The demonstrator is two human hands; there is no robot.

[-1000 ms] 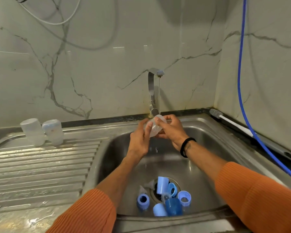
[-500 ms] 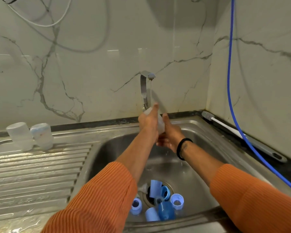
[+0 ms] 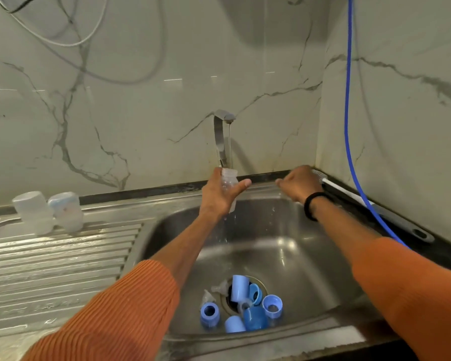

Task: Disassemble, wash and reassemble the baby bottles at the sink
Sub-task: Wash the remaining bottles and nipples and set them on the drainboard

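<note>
My left hand (image 3: 219, 196) holds a clear baby bottle (image 3: 229, 182) upright under the running tap (image 3: 222, 136), its mouth up in the thin stream. My right hand (image 3: 297, 186) is off the bottle, out to the right near the head of the white bottle brush (image 3: 336, 187) at the sink's back right corner; whether it touches the brush is unclear. Two clear bottles (image 3: 47, 212) stand upside down on the drainboard at the left. Several blue caps, collars and clear teats (image 3: 241, 306) lie around the drain in the steel sink (image 3: 284, 256).
A ribbed steel drainboard (image 3: 57, 264) fills the left side. A blue hose (image 3: 349, 126) hangs down the right wall to the counter. The brush's dark handle (image 3: 401, 225) lies along the right rim. Marble walls close the back and right.
My right hand has let go of the bottle and moved right toward the brush. My left hand alone now keeps the bottle upright under the stream.
</note>
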